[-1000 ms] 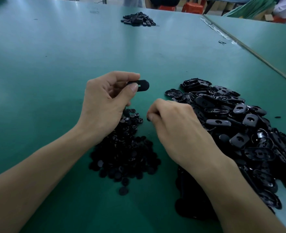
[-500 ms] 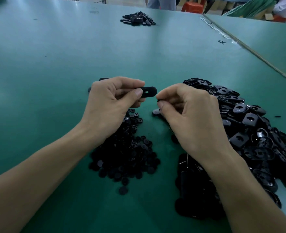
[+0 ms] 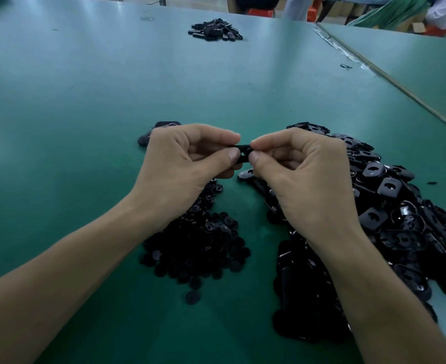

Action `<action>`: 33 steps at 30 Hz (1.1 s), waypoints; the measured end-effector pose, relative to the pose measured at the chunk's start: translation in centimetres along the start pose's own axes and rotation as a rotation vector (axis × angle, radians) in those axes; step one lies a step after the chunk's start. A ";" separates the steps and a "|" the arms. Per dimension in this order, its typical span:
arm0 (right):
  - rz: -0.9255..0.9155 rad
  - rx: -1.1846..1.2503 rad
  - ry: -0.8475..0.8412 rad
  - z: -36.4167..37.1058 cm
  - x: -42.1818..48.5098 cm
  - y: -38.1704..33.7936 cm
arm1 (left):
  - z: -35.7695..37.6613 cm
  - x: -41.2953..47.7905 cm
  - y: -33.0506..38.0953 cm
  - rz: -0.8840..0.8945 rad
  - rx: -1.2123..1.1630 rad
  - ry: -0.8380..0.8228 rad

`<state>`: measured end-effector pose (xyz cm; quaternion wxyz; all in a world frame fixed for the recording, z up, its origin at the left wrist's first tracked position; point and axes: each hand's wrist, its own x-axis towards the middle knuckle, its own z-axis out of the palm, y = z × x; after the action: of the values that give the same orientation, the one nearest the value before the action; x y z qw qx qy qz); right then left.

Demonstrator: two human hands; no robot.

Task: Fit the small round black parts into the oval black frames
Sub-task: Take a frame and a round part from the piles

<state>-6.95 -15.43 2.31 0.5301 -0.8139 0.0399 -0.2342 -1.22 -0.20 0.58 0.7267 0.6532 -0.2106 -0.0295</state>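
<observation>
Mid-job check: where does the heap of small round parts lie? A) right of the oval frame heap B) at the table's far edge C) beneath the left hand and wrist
C: the heap of small round parts lies beneath the left hand and wrist, left of the oval frame heap; both that hand and the right hand pinch one oval frame.

No text, label, brand, number or sign can be read. Nothing legible is noted on the frames (image 3: 389,206), the round parts (image 3: 198,240) or the bench (image 3: 85,101).
</observation>
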 end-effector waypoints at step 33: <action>-0.074 -0.067 -0.096 0.7 -0.4 -0.1 | 0.0 -0.1 -0.2 0.023 0.031 0.052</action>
<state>-6.99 -14.70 2.05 0.4949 -0.8425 -0.0079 -0.2128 -1.27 -0.22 0.36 0.7222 0.6624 -0.1993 -0.0009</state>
